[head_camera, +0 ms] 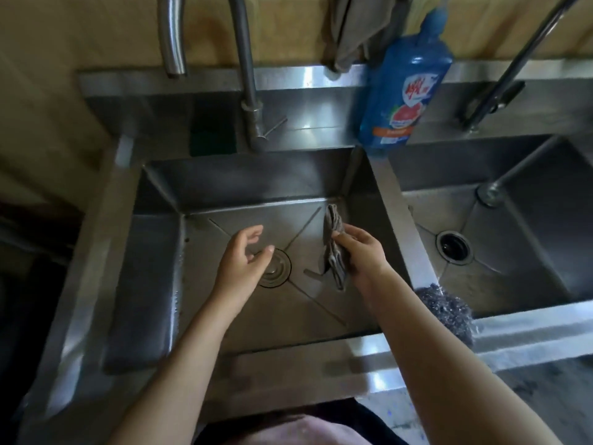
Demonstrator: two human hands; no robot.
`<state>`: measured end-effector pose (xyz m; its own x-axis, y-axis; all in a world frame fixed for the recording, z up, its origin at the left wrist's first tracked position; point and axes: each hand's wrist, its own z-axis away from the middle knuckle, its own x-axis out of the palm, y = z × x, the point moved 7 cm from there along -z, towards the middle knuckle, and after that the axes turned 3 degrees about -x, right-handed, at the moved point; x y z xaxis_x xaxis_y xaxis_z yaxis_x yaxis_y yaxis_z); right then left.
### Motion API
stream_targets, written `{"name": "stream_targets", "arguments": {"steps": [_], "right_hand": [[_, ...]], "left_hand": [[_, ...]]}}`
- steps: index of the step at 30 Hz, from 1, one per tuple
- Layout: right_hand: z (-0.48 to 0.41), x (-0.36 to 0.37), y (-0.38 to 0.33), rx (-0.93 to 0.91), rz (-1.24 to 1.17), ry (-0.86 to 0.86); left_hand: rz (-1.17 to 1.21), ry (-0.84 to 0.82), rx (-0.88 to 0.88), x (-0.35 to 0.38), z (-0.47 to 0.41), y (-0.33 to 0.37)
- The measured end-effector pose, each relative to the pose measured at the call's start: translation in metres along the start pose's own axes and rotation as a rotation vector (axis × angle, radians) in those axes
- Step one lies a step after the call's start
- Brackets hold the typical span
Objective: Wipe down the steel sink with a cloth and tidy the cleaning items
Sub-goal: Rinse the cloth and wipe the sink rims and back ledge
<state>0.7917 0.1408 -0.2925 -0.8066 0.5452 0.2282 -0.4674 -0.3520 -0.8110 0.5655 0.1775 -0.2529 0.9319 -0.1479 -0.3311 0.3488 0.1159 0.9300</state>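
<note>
Both our forearms reach from the near edge into the left basin of the sink [250,184]. A scourer [446,309] sits at the near end of the divider, just beside our right forearm. Our left hand [244,258] hovers over the drain [277,268], palm turned right, fingers loosely curved and holding nothing. Our right hand [362,255], right of the drain, pinches the folded cloth [335,248] between thumb and fingers. The cloth hangs on edge over the basin floor. On the far ledge stand a sponge [213,133], the tap [250,91] and a blue bottle [404,91].
</note>
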Motion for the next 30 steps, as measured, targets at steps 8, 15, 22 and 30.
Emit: {"name": "stream_targets", "arguments": {"steps": [8, 15, 22, 30], "right_hand": [[0.001, -0.001, -0.008, 0.028, 0.152, -0.322], [0.000, 0.021, 0.021, 0.035, 0.374, -0.484], [-0.004, 0.038, 0.050, 0.045, 0.643, -0.563], [-0.014, 0.055, 0.077, 0.001, 1.102, -0.719]], "left_hand": [[0.025, 0.308, -0.074, -0.002, 0.065, 0.009], [0.002, 0.425, -0.158, -0.006, 0.112, -0.004], [-0.180, 0.455, -0.132, -0.005, 0.134, -0.021], [-0.391, 0.570, -0.265, -0.018, 0.157, -0.030]]}}
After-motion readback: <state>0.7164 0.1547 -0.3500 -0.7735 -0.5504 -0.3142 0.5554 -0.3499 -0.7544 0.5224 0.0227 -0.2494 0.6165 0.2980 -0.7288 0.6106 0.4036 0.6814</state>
